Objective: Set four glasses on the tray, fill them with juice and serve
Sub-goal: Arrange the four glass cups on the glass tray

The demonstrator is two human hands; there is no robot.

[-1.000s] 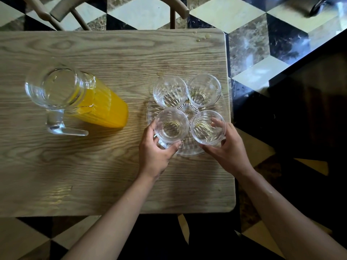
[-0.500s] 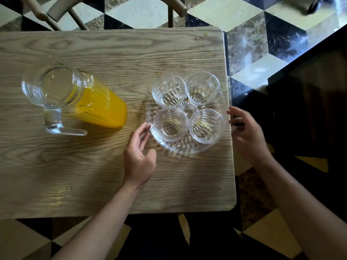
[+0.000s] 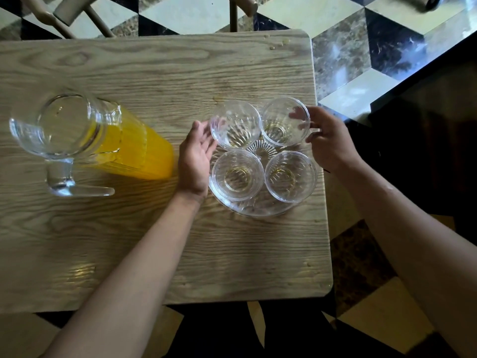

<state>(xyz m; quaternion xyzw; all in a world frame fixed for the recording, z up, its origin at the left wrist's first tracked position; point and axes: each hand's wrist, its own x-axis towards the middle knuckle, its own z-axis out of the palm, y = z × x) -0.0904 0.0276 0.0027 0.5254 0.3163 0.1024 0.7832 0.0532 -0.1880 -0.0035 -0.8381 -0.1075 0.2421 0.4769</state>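
All four glasses are on the clear tray (image 3: 254, 211) at the right end of the table (image 3: 154, 241), packed two by two, rims touching or nearly so. My left hand (image 3: 196, 156) is open, fingers loosely spread against the side of the far-left glass (image 3: 235, 127). My right hand (image 3: 329, 140) has fingers curled round the far-right glass (image 3: 285, 121), fingertips seen through its wall. Risks as I see them: nudging either far glass knocks its neighbour, and the tray sits close to the table's right edge, so a push rightward could slide it off. All glasses stand upright, mouths up, long axes vertical, all empty. Juice pitcher (image 3: 85, 135) is well to the left, upright, handle toward me, spout pointing right toward the tray.
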